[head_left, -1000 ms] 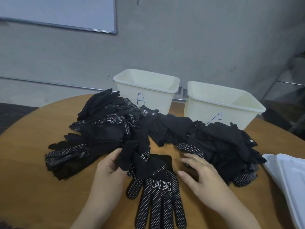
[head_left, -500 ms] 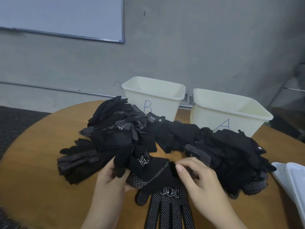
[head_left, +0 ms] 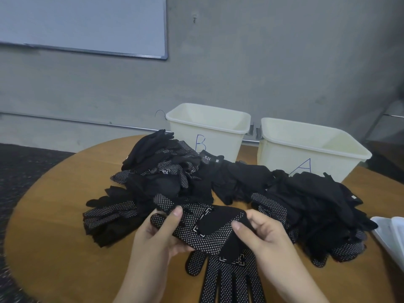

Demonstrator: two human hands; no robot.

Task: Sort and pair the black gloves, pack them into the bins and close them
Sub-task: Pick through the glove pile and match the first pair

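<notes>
Both hands — left hand (head_left: 157, 235), right hand (head_left: 260, 235) — pinched dotted glove (head_left: 205, 230) at 6 o'clock; soft, limp — best gripped by cuff.

One head-worn view looks forward and down, close over the round table (head_left: 54, 193), toward the wall (head_left: 262, 62).

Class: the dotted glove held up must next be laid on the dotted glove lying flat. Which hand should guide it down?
Probably the right hand: it grips the held glove directly above the flat glove.
</notes>
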